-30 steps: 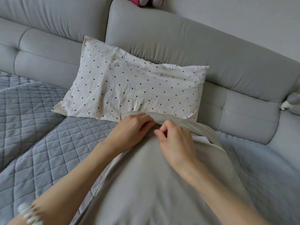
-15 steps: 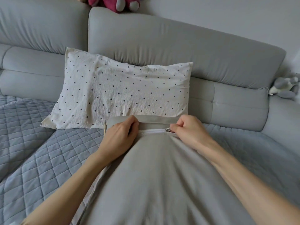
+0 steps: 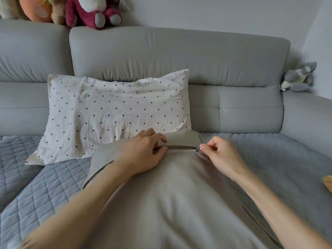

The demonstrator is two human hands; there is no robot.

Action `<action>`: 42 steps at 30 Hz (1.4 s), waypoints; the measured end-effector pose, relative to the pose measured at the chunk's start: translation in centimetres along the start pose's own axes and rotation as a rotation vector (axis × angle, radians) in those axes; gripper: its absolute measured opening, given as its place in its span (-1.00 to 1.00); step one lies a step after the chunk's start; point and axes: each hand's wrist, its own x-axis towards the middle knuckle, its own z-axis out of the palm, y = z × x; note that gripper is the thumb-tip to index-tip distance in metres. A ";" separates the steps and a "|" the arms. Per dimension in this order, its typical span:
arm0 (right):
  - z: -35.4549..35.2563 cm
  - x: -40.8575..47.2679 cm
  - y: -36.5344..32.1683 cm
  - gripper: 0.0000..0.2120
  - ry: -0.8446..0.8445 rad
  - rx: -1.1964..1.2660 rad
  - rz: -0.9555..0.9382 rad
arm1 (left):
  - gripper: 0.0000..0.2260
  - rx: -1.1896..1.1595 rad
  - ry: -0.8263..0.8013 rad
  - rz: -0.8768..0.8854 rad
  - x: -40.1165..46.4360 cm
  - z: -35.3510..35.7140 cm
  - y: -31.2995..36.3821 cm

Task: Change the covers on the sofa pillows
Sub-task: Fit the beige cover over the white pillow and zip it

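Cover (image 3: 179, 194): plain beige-grey, smooth, filled out by the pillow inside, lying on the quilted seat.
Zipper (image 3: 179, 147): runs between both grips along the far edge.
Right hand (image 3: 222, 157): pinching the metal pull (image 3: 198, 149).
Left hand (image 3: 143, 153): fingers clamping fabric beside the zipper's left end.
Dotted pillow (image 3: 115, 114): white, crinkled, just beyond the left grip.

Plush toys (image 3: 86, 11) on the sofa back cropped by the top edge; orange object (image 3: 327, 183) cut by the right edge, unidentifiable; beige pillow (image 3: 170, 203) and both forearms run off the bottom edge; lower dotted pillow (image 3: 115, 114) hidden behind the left hand (image 3: 143, 153).
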 end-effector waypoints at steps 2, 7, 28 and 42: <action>-0.2 -0.1 0.2 -0.80 0.036 -0.048 -0.052 | -0.78 0.035 -0.043 0.061 1.9 1.4 2.7; -0.7 -0.1 3.9 -0.76 -0.074 0.296 0.238 | -0.81 0.054 0.018 0.071 1.8 4.3 4.2; 0.4 -0.3 3.9 -0.78 -0.254 -0.149 -0.045 | -0.84 0.119 -0.272 0.034 5.9 6.3 6.4; -1.8 0.0 5.8 -0.71 -0.231 0.018 0.072 | -0.83 0.039 -0.107 -0.042 4.7 7.0 7.4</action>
